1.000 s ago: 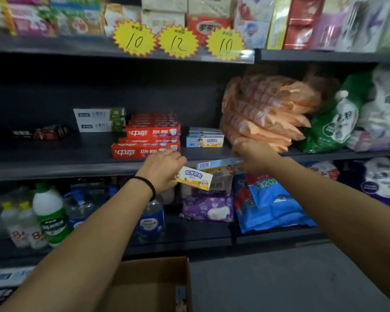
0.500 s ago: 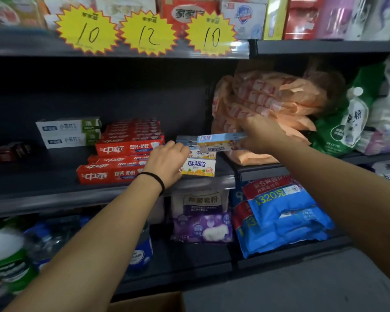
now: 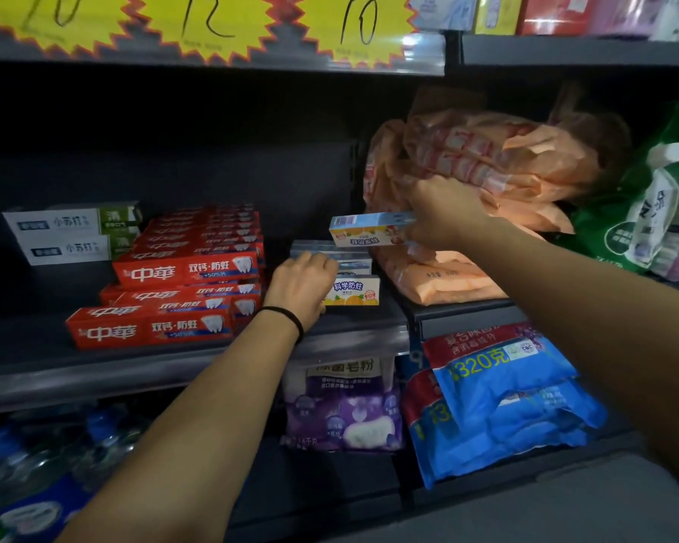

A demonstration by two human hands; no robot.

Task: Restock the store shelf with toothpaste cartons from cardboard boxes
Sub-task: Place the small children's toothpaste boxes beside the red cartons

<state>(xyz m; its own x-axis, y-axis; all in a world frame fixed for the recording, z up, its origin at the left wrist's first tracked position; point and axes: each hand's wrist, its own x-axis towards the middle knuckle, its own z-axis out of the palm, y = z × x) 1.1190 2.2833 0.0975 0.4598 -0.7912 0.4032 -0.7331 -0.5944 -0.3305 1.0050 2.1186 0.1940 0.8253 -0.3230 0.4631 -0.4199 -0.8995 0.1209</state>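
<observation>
left hand [image 3: 304, 286] grips 科学防蛀 carton [image 3: 355, 291] | right hand [image 3: 441, 213] grips upside-down carton [image 3: 365, 229] | red 中華 boxes [image 3: 150, 331]

One head-worn camera looks forward and slightly down, close to the middle shelf [image 3: 197, 358], both forearms reaching in from below.

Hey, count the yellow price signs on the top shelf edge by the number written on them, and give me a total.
Marked 10: 2, the left sign, cut off by the frame, and the right sign
Marked 12: 1, the middle sign
Total: 3
</observation>
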